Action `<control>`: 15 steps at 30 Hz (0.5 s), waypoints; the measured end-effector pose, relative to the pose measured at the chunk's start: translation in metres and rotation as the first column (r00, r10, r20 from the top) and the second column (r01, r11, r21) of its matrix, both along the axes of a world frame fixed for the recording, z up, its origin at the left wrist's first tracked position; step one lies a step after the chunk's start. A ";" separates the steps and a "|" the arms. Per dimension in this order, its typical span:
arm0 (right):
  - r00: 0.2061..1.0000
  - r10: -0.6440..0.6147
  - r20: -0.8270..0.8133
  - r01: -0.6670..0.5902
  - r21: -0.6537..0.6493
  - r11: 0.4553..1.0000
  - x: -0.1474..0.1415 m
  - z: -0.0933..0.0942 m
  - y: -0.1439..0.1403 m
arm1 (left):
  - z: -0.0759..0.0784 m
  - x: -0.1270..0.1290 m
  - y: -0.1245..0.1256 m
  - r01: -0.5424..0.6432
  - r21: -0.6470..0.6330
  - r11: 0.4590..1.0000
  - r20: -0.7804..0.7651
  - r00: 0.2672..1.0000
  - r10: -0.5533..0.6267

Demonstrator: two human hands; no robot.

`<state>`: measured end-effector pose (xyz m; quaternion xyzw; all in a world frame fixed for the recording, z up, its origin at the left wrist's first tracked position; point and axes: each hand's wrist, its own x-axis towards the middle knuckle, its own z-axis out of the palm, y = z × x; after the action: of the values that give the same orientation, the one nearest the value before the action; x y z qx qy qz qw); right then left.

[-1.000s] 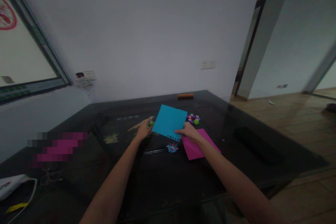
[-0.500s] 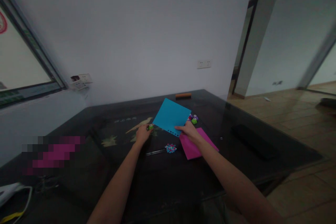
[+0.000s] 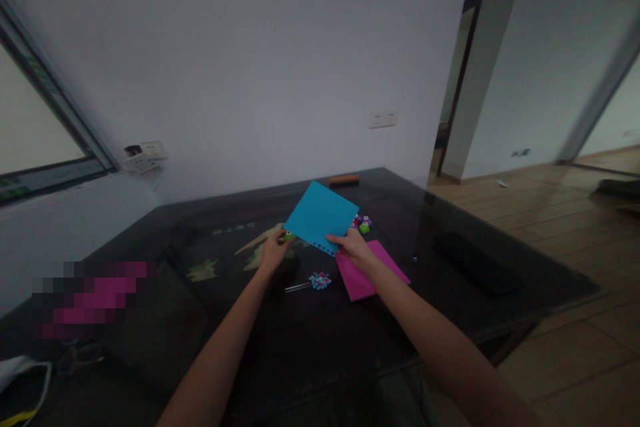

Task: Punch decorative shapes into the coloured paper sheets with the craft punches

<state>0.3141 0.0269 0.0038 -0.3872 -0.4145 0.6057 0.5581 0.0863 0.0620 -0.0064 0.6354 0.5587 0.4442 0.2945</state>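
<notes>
Left hand (image 3: 273, 255): fingers pinching small green punch (image 3: 288, 236) at the sheet's left edge. Blue paper sheet (image 3: 320, 215): held tilted above dark table (image 3: 450, 280); light, floppy, creases easily; best gripped at edges. Right hand (image 3: 353, 248): fingers pinching punched lower edge. Pink sheet (image 3: 367, 270): flat, beneath.

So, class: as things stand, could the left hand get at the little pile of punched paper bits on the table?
Probably yes: the left hand holds a green punch, but the pile of punched bits lies close, with nothing between.
</notes>
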 end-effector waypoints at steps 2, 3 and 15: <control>1.000 0.002 0.008 -0.002 0.003 1.000 0.000 0.002 -0.001 | 0.004 0.006 -0.010 -0.008 -0.046 0.999 0.047 0.999 0.011; 1.000 0.009 0.010 -0.009 0.006 1.000 0.000 0.003 -0.002 | 0.005 0.008 -0.017 0.005 -0.083 0.997 0.091 0.996 0.003; 0.999 -0.004 0.047 0.002 0.046 0.999 -0.002 0.001 -0.005 | 0.004 0.025 -0.082 0.349 -0.248 0.904 0.787 0.616 -0.021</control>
<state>0.3122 0.0220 0.0049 -0.3893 -0.4407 0.5858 0.5578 0.1113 -0.0196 -0.0028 0.3712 0.3838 0.5217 0.6653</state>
